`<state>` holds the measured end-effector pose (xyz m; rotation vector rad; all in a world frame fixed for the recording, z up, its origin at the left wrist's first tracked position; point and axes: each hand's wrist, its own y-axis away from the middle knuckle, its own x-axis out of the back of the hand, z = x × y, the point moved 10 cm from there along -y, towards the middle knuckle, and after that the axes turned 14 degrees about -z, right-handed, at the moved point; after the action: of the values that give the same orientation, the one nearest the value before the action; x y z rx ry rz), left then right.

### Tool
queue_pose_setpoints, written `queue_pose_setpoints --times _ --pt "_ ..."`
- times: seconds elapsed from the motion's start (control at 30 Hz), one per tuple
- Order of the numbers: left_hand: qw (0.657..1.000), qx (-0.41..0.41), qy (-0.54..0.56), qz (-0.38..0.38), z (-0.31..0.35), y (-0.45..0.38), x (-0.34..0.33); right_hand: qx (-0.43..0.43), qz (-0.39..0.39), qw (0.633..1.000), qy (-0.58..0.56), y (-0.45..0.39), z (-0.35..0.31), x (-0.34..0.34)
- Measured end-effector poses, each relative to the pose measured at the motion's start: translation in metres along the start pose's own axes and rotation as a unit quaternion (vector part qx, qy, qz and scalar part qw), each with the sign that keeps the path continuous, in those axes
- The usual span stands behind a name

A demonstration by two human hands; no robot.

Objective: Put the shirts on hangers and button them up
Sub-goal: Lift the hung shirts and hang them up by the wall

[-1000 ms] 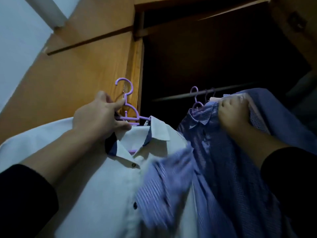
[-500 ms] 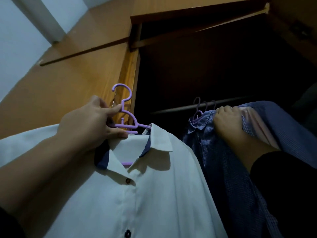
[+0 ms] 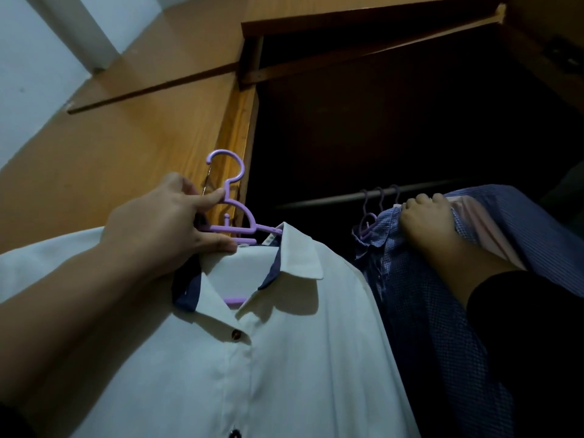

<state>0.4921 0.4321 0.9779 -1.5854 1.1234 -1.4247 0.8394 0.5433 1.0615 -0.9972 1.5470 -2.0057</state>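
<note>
Nearest the viewer, the white shirt (image 3: 268,358) hangs buttoned on a purple hanger (image 3: 235,222), its collar uppermost and its long axis running down toward the lower edge of the view. The left hand (image 3: 164,229) grips the hanger just below the hook, fingers (image 3: 215,196) curled round the neck; the hook points up and opens to the left, not yet on the rail (image 3: 363,197). Farther off, the right hand (image 3: 423,219) bunches the shoulders of the blue checked shirt (image 3: 420,311) and its neighbours, holding them aside. Probable faults: the hook could miss the dim rail, or, if the right hand lets go, the released shirts could swing back and close the gap, snagging the collar.
</note>
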Motion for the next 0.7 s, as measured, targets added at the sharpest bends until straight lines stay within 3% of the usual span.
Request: queue_pose_setpoints --times 0.13,0.27,0.33,0.43,0.6,0.7 --pt "1.0 -0.014 0.017 0.002 0.004 0.002 -0.004 0.033 -0.011 0.999 -0.023 0.01 0.006 -0.019" --pt "0.999 -0.042 0.019 0.006 0.012 0.008 -0.011 0.125 0.044 0.97 -0.202 0.032 0.0 -0.019" --pt "0.999 -0.04 0.009 0.015 0.013 0.012 -0.012 0.156 0.099 0.923 -0.339 0.055 -0.001 -0.001" --pt "0.999 -0.04 0.002 0.034 0.016 0.019 -0.011 0.2 0.099 0.831 -0.509 0.098 -0.013 0.023" --pt "0.995 -0.055 0.043 0.067 0.019 0.03 -0.007 0.309 -0.002 0.784 -0.538 0.154 -0.063 0.049" --pt "0.995 -0.05 0.064 0.06 0.018 0.033 -0.007 0.321 0.027 0.788 -0.524 0.165 -0.071 0.058"
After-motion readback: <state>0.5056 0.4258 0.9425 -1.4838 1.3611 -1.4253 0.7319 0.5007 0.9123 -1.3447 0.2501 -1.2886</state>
